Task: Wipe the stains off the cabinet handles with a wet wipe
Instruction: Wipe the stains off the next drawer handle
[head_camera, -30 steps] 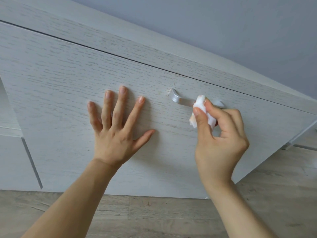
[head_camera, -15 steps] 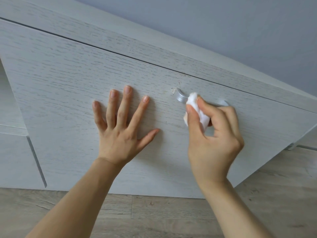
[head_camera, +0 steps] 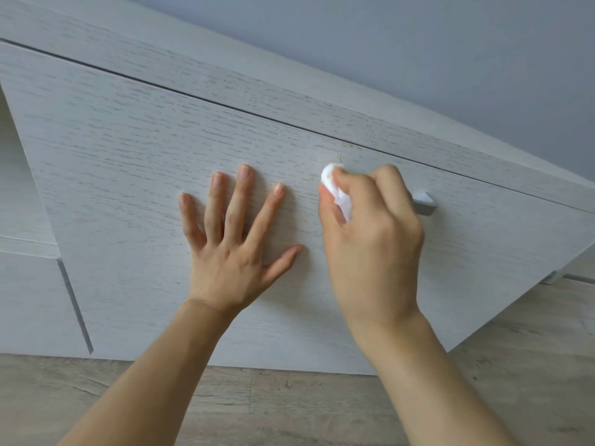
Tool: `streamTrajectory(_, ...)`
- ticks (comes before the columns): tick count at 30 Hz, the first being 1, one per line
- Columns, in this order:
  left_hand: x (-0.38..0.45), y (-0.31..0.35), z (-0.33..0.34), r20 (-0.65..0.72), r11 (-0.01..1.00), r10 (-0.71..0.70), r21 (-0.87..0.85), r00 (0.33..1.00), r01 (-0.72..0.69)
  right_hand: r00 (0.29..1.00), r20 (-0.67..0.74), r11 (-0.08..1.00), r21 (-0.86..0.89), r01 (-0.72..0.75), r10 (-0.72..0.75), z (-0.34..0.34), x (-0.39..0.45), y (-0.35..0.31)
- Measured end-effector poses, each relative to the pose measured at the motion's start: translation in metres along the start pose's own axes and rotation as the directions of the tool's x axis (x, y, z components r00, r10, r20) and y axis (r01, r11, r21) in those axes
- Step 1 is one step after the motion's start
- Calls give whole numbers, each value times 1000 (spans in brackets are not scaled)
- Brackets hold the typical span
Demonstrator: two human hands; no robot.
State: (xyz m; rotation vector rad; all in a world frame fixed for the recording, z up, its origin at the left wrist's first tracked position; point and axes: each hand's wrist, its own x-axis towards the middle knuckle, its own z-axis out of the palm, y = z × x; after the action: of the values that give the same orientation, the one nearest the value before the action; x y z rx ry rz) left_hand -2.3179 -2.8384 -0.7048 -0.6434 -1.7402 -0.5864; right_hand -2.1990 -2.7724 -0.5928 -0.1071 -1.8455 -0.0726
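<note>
Two hands: left hand flat; right hand around wipe

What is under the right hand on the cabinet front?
The right hand pinches a wet wipe at the handle's left end. Only the handle's right end shows; the rest is covered.

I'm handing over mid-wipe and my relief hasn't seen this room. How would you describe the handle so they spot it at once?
Start from the pale wood-grain cabinet front where the left hand lies flat. To its right, the right hand holds a white wipe near the front's upper edge. The handle is the grey metal bar, only its right end showing past that hand: the only metal piece on this front.
</note>
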Motion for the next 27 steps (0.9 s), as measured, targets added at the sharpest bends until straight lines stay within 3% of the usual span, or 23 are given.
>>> streamTrajectory(3, 1, 1, -2, 19, 1000, -14, -16, 1000, 14, 996, -8, 992, -80, -94, 94, 9, 11, -8)
streamTrajectory(10, 1, -2, -3, 30, 1000, 8, -15, 1000, -8, 975, -49, 964, 171, -206, 217, -14, -13, 21)
streamTrajectory(16, 2, 0, -6, 42, 1000, -5, -30, 999, 7, 903, -51, 871, 291, -396, 428, -30, -25, 51)
streamTrajectory(18, 2, 1, -8, 55, 999, -13, -45, 998, 16, 845, -36, 802, 338, -492, 533, -32, -24, 58)
streamTrajectory(21, 3, 3, -10, 76, 999, -13, -51, 997, 17, 638, 9, 560, 470, -682, 770, -34, -19, 69)
streamTrajectory(22, 3, 3, -11, 80, 999, -13, -51, 997, 17, 612, 55, 510, 496, -702, 789, -34, -16, 70)
streamTrajectory(25, 3, 4, -13, 95, 998, -20, -51, 995, 25, 629, 215, 453, 527, -719, 747, -31, -11, 66)
streamTrajectory(27, 3, 6, -16, 111, 998, -30, -59, 993, 37, 612, 240, 416, 547, -727, 753, -30, -13, 60)
